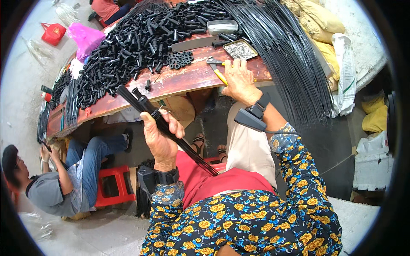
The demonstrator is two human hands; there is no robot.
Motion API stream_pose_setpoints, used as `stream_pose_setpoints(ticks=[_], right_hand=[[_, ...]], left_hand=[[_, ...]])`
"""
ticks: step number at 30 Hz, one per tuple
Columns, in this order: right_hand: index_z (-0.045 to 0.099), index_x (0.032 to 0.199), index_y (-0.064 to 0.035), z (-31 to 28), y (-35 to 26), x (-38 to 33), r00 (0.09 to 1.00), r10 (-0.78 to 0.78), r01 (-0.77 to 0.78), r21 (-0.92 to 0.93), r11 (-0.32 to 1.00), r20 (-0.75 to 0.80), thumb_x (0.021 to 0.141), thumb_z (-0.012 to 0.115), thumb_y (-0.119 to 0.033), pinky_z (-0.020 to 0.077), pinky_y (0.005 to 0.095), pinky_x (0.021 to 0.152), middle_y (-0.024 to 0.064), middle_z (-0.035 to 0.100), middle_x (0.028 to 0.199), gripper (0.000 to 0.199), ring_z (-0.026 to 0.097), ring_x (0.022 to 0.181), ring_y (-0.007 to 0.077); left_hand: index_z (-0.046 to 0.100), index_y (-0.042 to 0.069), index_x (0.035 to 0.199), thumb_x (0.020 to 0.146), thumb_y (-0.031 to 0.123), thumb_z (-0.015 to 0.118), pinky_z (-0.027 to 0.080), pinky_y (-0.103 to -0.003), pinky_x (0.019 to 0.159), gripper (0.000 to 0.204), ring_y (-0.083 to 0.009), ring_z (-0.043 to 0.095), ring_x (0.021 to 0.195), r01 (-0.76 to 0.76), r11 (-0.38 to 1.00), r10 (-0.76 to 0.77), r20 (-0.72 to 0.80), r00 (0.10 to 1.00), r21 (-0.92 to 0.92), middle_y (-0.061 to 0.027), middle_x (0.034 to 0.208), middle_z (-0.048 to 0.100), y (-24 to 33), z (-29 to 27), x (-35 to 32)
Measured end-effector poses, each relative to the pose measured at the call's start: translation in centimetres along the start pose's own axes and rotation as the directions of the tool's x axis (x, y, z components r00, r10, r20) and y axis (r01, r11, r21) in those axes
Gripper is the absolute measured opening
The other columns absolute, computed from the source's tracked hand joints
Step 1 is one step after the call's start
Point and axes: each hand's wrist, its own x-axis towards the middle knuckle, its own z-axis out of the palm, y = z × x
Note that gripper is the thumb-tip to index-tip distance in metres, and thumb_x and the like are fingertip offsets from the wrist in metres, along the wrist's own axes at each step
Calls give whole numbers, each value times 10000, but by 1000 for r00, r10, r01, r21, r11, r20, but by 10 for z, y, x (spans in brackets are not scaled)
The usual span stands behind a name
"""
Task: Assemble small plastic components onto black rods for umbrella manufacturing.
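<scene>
My left hand (161,138) is closed around a bundle of thin black rods (188,152), held at a slant over my lap. Short black tubes (143,101) sit at the bundle's upper end, and a thin pale wire or tie (164,112) shows by my fingers. My right hand (241,81) is at the front edge of the wooden table, its fingers bent over the yellow-handled pliers (220,75). The pliers' dark jaws point left on the tabletop; part of the handles is hidden under my hand.
A large heap of black tubes (128,42) covers the reddish wooden table (188,81). Beyond the pliers stand a tray of small metal pieces (240,50) and a clear plastic box (222,27). Long black rods (290,64) overhang at right. Another person (60,183) sits at left near a red stool (114,185).
</scene>
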Motion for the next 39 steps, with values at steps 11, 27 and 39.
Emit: stream_pose_setpoints(ticks=[11, 27, 39], right_hand=[[540, 1069, -36, -45, -35, -79, 976, -137, -46, 777, 628, 168, 789, 579, 4, 483, 465, 719, 215, 618, 831, 286, 634, 830, 407], [389, 1434, -10, -37, -69, -80, 949, -236, 305, 419, 855, -209, 681, 658, 29, 421, 477, 947, 218, 454, 1162, 801, 442, 1058, 398], [461, 1425, -84, -33, -63, -74, 932, -182, 280, 305, 910, -312, 769, 663, -54, 484, 447, 865, 161, 499, 1062, 686, 502, 996, 345]], left_hand=[[618, -11, 1075, 979, 723, 271, 272, -304, 423, 818, -147, 341, 408, -38, 999, 38, 4, 999, -11, -23, 531, 422, 0, 21, 5], [657, 9, 1139, 940, 798, 187, 264, -267, 411, 939, -110, 289, 388, 139, 980, -117, -155, 981, 143, 23, 472, 357, -4, 53, 6], [630, -2, 1154, 930, 808, 206, 264, -271, 405, 942, -111, 286, 376, 120, 974, -97, -126, 987, 194, 26, 478, 349, -12, 52, 9]])
